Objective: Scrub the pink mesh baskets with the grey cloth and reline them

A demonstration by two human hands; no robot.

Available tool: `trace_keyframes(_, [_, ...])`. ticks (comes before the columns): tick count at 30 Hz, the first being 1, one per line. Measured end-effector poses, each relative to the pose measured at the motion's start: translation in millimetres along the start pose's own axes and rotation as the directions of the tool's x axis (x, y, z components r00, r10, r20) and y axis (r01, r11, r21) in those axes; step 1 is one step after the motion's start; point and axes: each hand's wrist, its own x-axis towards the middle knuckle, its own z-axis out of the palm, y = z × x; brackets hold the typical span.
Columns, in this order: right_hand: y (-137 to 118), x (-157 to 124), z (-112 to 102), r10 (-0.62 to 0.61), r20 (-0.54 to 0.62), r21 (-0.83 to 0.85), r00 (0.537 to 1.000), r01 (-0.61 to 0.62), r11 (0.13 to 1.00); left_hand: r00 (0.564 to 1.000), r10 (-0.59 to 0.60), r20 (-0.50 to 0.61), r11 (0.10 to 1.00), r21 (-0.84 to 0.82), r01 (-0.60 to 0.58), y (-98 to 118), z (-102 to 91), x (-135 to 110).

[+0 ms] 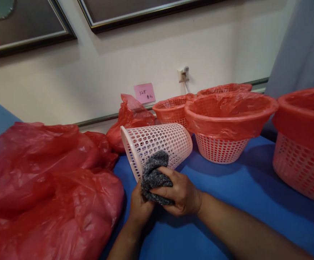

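A pink perforated plastic basket [159, 142] lies on its side on the blue table [243, 187], its open mouth facing left. Just in front of it, my right hand [181, 193] is closed around a grey knitted cloth [154, 173] whose top rests against the basket's wall. My left hand [139, 207] sits under and behind the cloth, its fingers wrapped on the lower part of it. Both hands are pressed together around the cloth.
A big heap of red plastic bags [46, 187] covers the table's left side. Several upright baskets lined with red bags stand at the back and right [227, 122] [305, 144]. A pink note [144, 92] and a socket [183, 74] are on the wall.
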Motion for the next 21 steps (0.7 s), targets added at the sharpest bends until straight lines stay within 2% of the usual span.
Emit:
trace_keyframes(2, [5.5, -1.9, 0.2, 0.028, 0.000, -0.009, 1.000, -0.028, 1.000, 1.000, -0.017, 0.008, 0.999, -0.051, 0.017, -2.8, -1.8, -1.6])
trace_keyframes(3, [10.3, -3.6, 0.5, 0.095, -0.052, -0.030, 0.994, -0.097, 0.995, 0.999, -0.034, 0.021, 0.996, -0.077, 0.035, -5.3, -2.2, -2.4])
trace_keyframes(4, [17.2, -5.6, 0.6, 0.198, -0.140, -0.053, 0.970, -0.207, 0.977, 0.998, -0.052, 0.028, 0.993, -0.103, 0.055, -8.0, -2.2, -3.2])
trace_keyframes(5, [26.2, -7.9, 0.7, 0.323, -0.252, -0.062, 0.912, -0.348, 0.935, 0.997, -0.072, 0.025, 0.989, -0.124, 0.075, -10.4, -1.8, -4.0])
trace_keyframes(6, [37.1, -10.3, 0.7, 0.450, -0.367, -0.045, 0.814, -0.499, 0.866, 0.996, -0.089, 0.017, 0.987, -0.136, 0.091, -12.2, -1.2, -4.6])
trace_keyframes(7, [49.2, -12.8, 0.7, 0.558, -0.466, 0.004, 0.686, -0.629, 0.777, 0.995, -0.099, 0.006, 0.985, -0.140, 0.099, -13.4, -0.4, -5.1])
trace_keyframes(9, [72.2, -17.0, 1.2, 0.709, -0.550, 0.158, 0.442, -0.778, 0.608, 0.994, -0.106, -0.008, 0.986, -0.132, 0.104, -13.7, 1.0, -5.6])
trace_keyframes(10, [80.3, -18.4, 2.0, 0.759, -0.547, 0.231, 0.353, -0.808, 0.542, 0.994, -0.109, -0.014, 0.986, -0.127, 0.106, -13.3, 1.3, -5.5])
trace_keyframes(11, [84.5, -19.2, 2.9, 0.791, -0.536, 0.282, 0.295, -0.820, 0.497, 0.994, -0.112, -0.020, 0.986, -0.125, 0.108, -12.8, 1.3, -5.2])
trace_keyframes(12, [84.2, -19.3, 4.1, 0.802, -0.528, 0.297, 0.280, -0.824, 0.483, 0.993, -0.115, -0.026, 0.986, -0.126, 0.111, -12.4, 1.0, -4.6])
trace_keyframes(13, [79.4, -18.7, 5.2, 0.792, -0.522, 0.270, 0.318, -0.819, 0.506, 0.993, -0.117, -0.029, 0.986, -0.123, 0.112, -12.2, 0.7, -3.8])
trace_keyframes(14, [70.5, -17.4, 6.2, 0.757, -0.512, 0.205, 0.406, -0.798, 0.567, 0.993, -0.112, -0.031, 0.987, -0.116, 0.108, -12.1, 0.3, -2.8])
trace_keyframes(15, [58.8, -15.6, 6.8, 0.692, -0.483, 0.117, 0.537, -0.744, 0.658, 0.994, -0.100, -0.030, 0.990, -0.104, 0.097, -12.2, 0.1, -1.7])
trace_keyframes(17, [32.2, -11.1, 7.2, 0.458, -0.314, -0.031, 0.832, -0.491, 0.871, 0.998, -0.059, 0.011, 0.996, -0.071, 0.060, -12.5, -0.2, 0.4])
trace_keyframes(18, [20.3, -8.6, 6.9, 0.308, -0.206, -0.054, 0.929, -0.325, 0.944, 0.998, -0.040, 0.043, 0.997, -0.059, 0.043, -12.5, -0.3, 1.1])
trace_keyframes(19, [10.5, -6.2, 6.5, 0.171, -0.120, -0.049, 0.978, -0.178, 0.983, 0.997, -0.031, 0.072, 0.998, -0.051, 0.035, -12.4, -0.6, 1.5])
trace_keyframes(21, [-0.9, -1.7, 5.3, -0.004, -0.038, -0.016, 0.999, 0.003, 1.000, 0.995, -0.036, 0.094, 0.999, -0.031, 0.039, -11.7, -2.2, 0.7])
